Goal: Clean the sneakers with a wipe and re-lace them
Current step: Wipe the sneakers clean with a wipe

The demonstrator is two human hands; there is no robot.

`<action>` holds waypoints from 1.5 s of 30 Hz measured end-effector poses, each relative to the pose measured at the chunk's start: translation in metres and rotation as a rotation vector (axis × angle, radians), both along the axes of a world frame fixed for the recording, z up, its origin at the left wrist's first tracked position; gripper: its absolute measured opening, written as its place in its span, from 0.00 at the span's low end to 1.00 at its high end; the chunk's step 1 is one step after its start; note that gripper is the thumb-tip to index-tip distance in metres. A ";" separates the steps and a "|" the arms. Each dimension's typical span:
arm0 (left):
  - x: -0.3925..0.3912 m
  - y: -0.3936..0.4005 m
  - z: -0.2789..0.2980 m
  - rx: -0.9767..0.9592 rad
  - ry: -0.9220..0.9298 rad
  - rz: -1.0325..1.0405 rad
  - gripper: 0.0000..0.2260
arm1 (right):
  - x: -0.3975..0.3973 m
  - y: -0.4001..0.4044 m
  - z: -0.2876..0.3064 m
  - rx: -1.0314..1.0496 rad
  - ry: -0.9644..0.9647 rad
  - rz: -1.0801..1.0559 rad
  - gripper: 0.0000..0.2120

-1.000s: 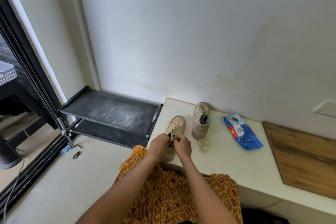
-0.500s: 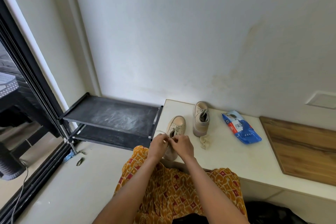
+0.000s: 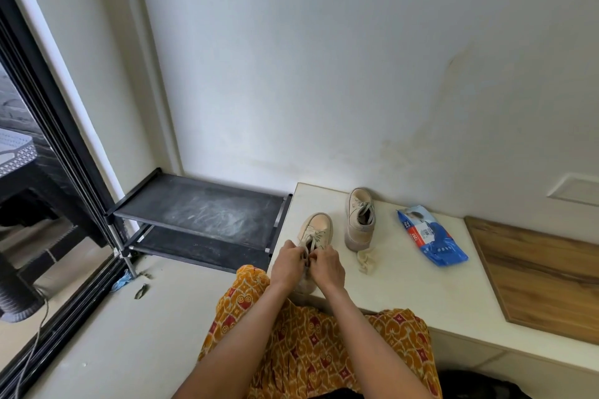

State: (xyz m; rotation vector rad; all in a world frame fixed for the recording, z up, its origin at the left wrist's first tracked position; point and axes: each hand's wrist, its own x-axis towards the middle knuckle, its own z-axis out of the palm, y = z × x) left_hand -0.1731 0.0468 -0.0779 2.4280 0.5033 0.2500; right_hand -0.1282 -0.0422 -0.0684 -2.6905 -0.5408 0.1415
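Pinching the laces (image 3: 311,244) above the near sneaker (image 3: 314,233), the left hand (image 3: 288,264) and right hand (image 3: 325,266) meet with curled fingers, each grip closed on a lace end. That sneaker stands at the counter (image 3: 405,295) edge, toe toward the wall. Just beside it to the right stands the second sneaker (image 3: 359,220), laced, with a crumpled wipe (image 3: 366,262) at its heel. Farther right lies a blue wipes pack (image 3: 431,236), then a wooden board (image 3: 544,278).
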 end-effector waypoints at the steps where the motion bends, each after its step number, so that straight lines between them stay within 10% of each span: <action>1: -0.001 -0.001 0.001 0.079 0.021 -0.030 0.10 | 0.001 -0.001 0.001 0.039 0.010 -0.016 0.11; 8: 0.003 0.001 0.004 0.492 0.245 -0.219 0.15 | 0.013 -0.004 0.002 0.161 0.096 -0.083 0.13; 25: 0.007 0.005 0.000 -0.193 -0.050 0.220 0.13 | 0.018 0.004 0.000 -0.099 -0.016 -0.083 0.11; 45: -0.002 -0.002 -0.010 0.418 -0.113 -0.309 0.16 | 0.048 -0.037 -0.017 0.297 0.137 -0.311 0.10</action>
